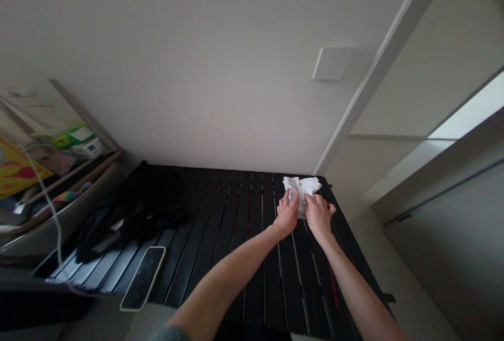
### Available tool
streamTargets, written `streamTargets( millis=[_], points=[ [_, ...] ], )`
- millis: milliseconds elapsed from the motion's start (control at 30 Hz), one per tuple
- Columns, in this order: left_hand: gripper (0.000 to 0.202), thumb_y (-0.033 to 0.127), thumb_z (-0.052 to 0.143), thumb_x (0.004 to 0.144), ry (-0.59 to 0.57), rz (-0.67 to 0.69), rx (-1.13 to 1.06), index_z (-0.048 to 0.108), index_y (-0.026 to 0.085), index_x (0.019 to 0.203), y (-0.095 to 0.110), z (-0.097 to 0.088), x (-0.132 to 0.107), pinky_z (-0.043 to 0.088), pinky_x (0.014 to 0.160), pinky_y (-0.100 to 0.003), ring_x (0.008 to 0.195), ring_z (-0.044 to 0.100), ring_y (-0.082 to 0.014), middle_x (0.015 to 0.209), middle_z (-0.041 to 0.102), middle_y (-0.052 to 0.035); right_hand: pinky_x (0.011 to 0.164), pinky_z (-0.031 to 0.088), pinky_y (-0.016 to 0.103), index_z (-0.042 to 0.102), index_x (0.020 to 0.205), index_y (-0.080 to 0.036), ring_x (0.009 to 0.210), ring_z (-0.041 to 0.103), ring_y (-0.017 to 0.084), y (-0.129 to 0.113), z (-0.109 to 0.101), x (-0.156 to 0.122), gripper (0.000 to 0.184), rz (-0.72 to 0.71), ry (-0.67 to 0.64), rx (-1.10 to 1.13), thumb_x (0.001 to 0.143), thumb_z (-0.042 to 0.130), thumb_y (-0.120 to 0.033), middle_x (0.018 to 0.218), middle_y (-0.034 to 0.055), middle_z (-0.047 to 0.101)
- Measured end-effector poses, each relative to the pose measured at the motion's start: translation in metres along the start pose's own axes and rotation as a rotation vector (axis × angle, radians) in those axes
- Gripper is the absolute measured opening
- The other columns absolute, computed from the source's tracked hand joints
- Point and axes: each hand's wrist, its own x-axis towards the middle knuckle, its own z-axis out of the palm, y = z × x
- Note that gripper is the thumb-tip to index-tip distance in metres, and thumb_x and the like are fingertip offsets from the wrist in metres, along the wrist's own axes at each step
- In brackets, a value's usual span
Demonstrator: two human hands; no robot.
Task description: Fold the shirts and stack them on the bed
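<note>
Both my arms reach out over a black slatted table [236, 209]. At its far right corner lies a small white bundle of cloth [302, 188]. My left hand [286, 216] rests on the bundle's left side with fingers curled onto it. My right hand [319, 214] presses the right side, fingers closed over the fabric. The two hands sit close together, almost touching. Part of the cloth is hidden under my fingers.
A phone [144, 277] lies face up near the table's front left edge. A heap of black clothing [134, 215] covers the left part. A white cable [53, 209] hangs at left by a cluttered shelf [59, 173]. A white wall stands behind.
</note>
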Motion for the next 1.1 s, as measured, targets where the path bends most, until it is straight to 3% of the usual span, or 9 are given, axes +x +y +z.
streamTargets(
  millis=[67,167,267,400,567,767,967,1100],
  points=[
    [0.078,0.028,0.055,0.082,0.004,-0.054,0.027,0.017,0.029,0.151,0.006,0.008,0.008,0.025,0.11,-0.055,0.141,0.015,-0.0356,0.16,-0.002,-0.0068,0.098,0.022,0.056,0.05,0.135,-0.026,0.127,0.036,0.037,0.017,0.008,0.014,0.045,0.099,-0.013,-0.125,0.091,0.047,-0.037,0.146,0.0186,0.036],
    [0.076,0.036,0.053,0.084,-0.032,-0.084,0.096,0.018,0.027,0.151,-0.007,0.02,-0.005,0.02,0.11,-0.059,0.144,0.007,-0.0367,0.16,-0.005,-0.0069,0.103,0.015,0.062,0.039,0.143,-0.028,0.14,0.015,0.04,0.029,0.038,0.004,0.058,0.134,-0.161,-0.179,0.092,0.039,-0.054,0.156,0.0167,0.018],
    [0.066,0.036,0.05,0.084,-0.113,-0.128,0.164,0.031,0.024,0.146,-0.042,0.025,-0.035,0.018,0.111,-0.059,0.144,0.005,-0.0361,0.16,-0.003,-0.0066,0.104,0.013,0.064,0.028,0.148,-0.032,0.141,0.016,0.037,0.032,0.073,-0.022,0.061,0.12,-0.353,-0.112,0.093,0.026,-0.058,0.157,0.0132,0.018],
    [0.058,0.033,0.05,0.083,-0.122,-0.239,0.234,0.043,0.023,0.14,-0.095,0.009,-0.082,0.019,0.111,-0.058,0.145,0.005,-0.035,0.16,0.001,-0.0065,0.103,0.009,0.068,0.024,0.149,-0.031,0.142,0.015,0.039,0.028,0.098,-0.04,0.066,0.181,-0.381,-0.096,0.091,0.024,-0.062,0.157,0.0159,0.018],
    [0.051,0.025,0.049,0.084,-0.003,-0.389,0.357,0.049,0.024,0.135,-0.161,-0.049,-0.134,0.024,0.11,-0.054,0.144,0.01,-0.0322,0.16,0.01,-0.0058,0.105,0.008,0.067,0.031,0.148,-0.021,0.143,0.01,0.037,-0.01,0.096,-0.062,0.065,0.139,-0.188,-0.1,0.094,0.021,-0.056,0.155,0.0206,0.019],
    [0.045,0.02,0.043,0.088,0.235,-0.559,0.603,0.052,0.02,0.132,-0.237,-0.142,-0.177,0.029,0.107,-0.047,0.142,0.02,-0.0287,0.156,0.024,-0.0101,0.11,0.009,0.061,0.035,0.145,-0.014,0.144,0.012,0.031,-0.066,0.086,-0.111,0.06,-0.029,0.002,-0.047,0.096,0.018,-0.043,0.157,0.0168,0.013],
    [0.042,0.022,0.043,0.087,0.534,-0.717,0.852,0.057,0.016,0.126,-0.285,-0.233,-0.208,0.025,0.107,-0.053,0.143,0.013,-0.034,0.157,0.017,-0.0167,0.108,0.018,0.057,0.048,0.137,-0.009,0.141,0.021,0.033,-0.066,0.087,-0.114,0.058,-0.034,0.031,-0.036,0.096,0.022,-0.041,0.154,0.0188,0.025],
    [0.038,0.02,0.041,0.086,0.519,-0.825,0.86,0.062,0.012,0.116,-0.31,-0.26,-0.226,0.024,0.106,-0.055,0.142,0.018,-0.034,0.151,0.033,-0.0179,0.108,0.02,0.056,0.051,0.134,-0.008,0.138,0.026,0.033,-0.064,0.091,-0.114,0.058,-0.068,0.024,-0.052,0.095,0.022,-0.041,0.152,0.0197,0.029]
  ],
)
